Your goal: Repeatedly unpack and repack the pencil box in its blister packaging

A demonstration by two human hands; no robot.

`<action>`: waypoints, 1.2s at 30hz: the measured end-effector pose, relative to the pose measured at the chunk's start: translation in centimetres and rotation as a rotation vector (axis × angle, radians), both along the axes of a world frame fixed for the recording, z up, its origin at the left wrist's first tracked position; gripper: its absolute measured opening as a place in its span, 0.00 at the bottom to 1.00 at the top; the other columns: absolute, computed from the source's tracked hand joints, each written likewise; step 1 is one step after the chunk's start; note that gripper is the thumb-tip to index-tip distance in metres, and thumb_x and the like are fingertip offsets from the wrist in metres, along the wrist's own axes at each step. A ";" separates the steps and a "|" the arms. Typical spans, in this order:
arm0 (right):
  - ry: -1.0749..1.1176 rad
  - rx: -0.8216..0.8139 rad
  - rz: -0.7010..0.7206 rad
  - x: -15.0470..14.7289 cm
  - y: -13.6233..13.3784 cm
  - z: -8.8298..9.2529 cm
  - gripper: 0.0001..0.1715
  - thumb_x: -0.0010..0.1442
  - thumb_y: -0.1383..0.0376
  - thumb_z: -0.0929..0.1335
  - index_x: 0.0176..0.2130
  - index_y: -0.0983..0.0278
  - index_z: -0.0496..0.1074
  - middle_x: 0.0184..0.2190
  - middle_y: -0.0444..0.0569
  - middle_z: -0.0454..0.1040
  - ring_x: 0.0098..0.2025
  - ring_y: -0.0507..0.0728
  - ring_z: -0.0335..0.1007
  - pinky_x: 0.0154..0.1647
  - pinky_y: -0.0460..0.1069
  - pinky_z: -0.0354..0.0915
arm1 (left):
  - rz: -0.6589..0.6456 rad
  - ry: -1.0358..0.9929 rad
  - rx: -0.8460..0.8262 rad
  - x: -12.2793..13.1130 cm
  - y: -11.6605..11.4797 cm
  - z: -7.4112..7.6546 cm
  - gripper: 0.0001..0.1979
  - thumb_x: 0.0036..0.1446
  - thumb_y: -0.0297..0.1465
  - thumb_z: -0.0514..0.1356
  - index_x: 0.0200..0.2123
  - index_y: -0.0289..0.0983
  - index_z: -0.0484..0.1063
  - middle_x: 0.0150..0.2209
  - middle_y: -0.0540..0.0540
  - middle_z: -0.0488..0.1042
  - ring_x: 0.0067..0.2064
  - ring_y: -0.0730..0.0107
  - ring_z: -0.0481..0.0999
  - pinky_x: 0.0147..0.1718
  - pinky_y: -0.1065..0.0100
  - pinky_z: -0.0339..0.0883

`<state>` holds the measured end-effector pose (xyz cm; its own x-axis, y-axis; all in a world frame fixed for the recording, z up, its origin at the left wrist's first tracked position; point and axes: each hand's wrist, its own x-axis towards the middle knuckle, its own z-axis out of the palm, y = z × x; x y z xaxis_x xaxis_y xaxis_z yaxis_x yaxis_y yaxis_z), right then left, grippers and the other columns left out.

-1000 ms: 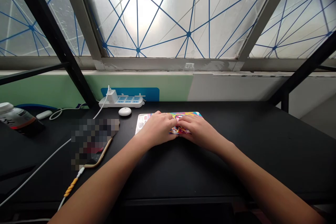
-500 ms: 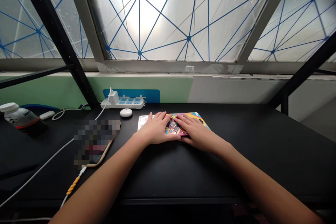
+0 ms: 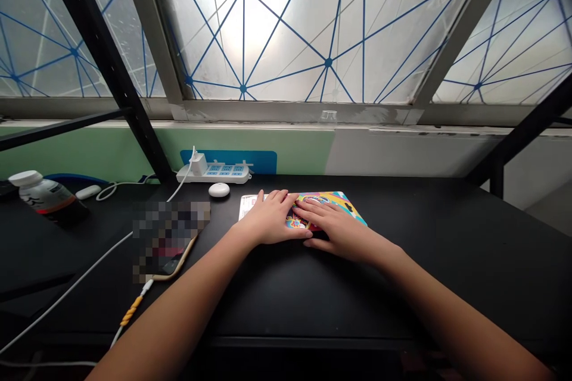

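Note:
A flat, brightly printed package [image 3: 328, 197] in yellow, pink and blue lies on the black desk [image 3: 286, 297], with a white printed part at its left end. My left hand [image 3: 274, 218] rests over its left and middle part, fingers stretched out and pointing away from me. Across the right part lies my right hand [image 3: 335, 225], flat, its fingers reaching left toward the other hand. The thumbs come close together at the near edge. Both palms hide much of the print, so I cannot tell what is inside.
Left of my hands lies a phone [image 3: 179, 256] with a blurred screen and a charging cable [image 3: 131, 312]. Behind stand a white earbud case [image 3: 218, 190] and a power strip [image 3: 223, 174]. A white-capped bottle [image 3: 47, 196] is far left. Black metal posts [image 3: 107, 65] flank the desk.
The whole view has shifted slightly to the right. My right hand has slid a little to the right over the package, showing more of its yellow top edge.

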<state>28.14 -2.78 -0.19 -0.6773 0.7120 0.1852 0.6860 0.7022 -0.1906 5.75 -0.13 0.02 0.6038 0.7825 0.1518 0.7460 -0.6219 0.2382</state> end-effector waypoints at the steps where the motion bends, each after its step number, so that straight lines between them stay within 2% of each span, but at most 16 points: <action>1: -0.001 -0.001 -0.002 0.0 0.0 0.0 0.41 0.61 0.54 0.70 0.69 0.54 0.56 0.70 0.52 0.55 0.71 0.66 0.50 0.68 0.66 0.52 | 0.001 0.000 0.002 0.0 0.0 0.0 0.45 0.54 0.64 0.52 0.66 0.42 0.55 0.67 0.35 0.60 0.67 0.45 0.57 0.63 0.35 0.43; 11: -0.048 -0.089 -0.038 1.3 0.2 0.6 0.42 0.62 0.50 0.69 0.69 0.53 0.55 0.71 0.48 0.54 0.72 0.65 0.47 0.70 0.64 0.50 | 0.005 0.008 -0.011 -0.1 -0.2 0.3 0.45 0.54 0.64 0.52 0.66 0.42 0.56 0.66 0.35 0.61 0.67 0.45 0.58 0.63 0.34 0.44; 16: -0.023 -0.153 -0.085 3.5 0.7 1.5 0.38 0.61 0.48 0.69 0.66 0.52 0.62 0.67 0.47 0.61 0.69 0.68 0.53 0.68 0.65 0.55 | 0.017 0.020 -0.037 -0.1 -0.1 0.4 0.48 0.52 0.66 0.51 0.66 0.42 0.56 0.68 0.34 0.58 0.68 0.44 0.55 0.63 0.35 0.43; 20: -0.015 -0.162 -0.105 4.9 1.2 2.0 0.32 0.62 0.46 0.68 0.62 0.53 0.69 0.63 0.47 0.68 0.67 0.67 0.58 0.65 0.64 0.61 | 0.010 0.023 -0.044 0.0 -0.1 0.5 0.47 0.52 0.66 0.51 0.66 0.42 0.56 0.67 0.35 0.60 0.68 0.45 0.56 0.63 0.34 0.42; 23: 0.023 -0.128 -0.104 5.0 1.4 2.1 0.27 0.63 0.48 0.68 0.58 0.54 0.73 0.58 0.48 0.75 0.64 0.67 0.64 0.61 0.62 0.66 | 0.016 0.043 -0.034 0.1 -0.2 0.5 0.47 0.54 0.65 0.50 0.67 0.41 0.55 0.67 0.35 0.59 0.68 0.45 0.55 0.63 0.35 0.42; 26: 0.048 -0.049 -0.111 4.5 1.5 2.0 0.27 0.62 0.49 0.69 0.56 0.57 0.76 0.56 0.51 0.76 0.60 0.67 0.69 0.59 0.62 0.68 | 0.018 0.048 -0.027 0.1 -0.1 0.4 0.47 0.54 0.65 0.50 0.68 0.41 0.54 0.68 0.34 0.58 0.69 0.43 0.54 0.63 0.35 0.42; 31: 0.049 0.075 -0.099 2.3 1.2 1.2 0.32 0.61 0.47 0.70 0.59 0.58 0.72 0.61 0.56 0.70 0.61 0.69 0.67 0.61 0.65 0.64 | 0.010 0.027 -0.033 0.1 -0.2 0.2 0.46 0.55 0.65 0.50 0.68 0.43 0.53 0.68 0.33 0.56 0.69 0.44 0.52 0.63 0.35 0.41; 36: 0.010 0.022 -0.010 -0.3 0.0 0.2 0.43 0.61 0.43 0.68 0.68 0.54 0.58 0.71 0.55 0.53 0.70 0.70 0.50 0.67 0.68 0.54 | 0.003 0.012 -0.027 -0.1 0.0 0.2 0.44 0.55 0.63 0.51 0.66 0.43 0.55 0.68 0.34 0.58 0.69 0.44 0.53 0.63 0.35 0.43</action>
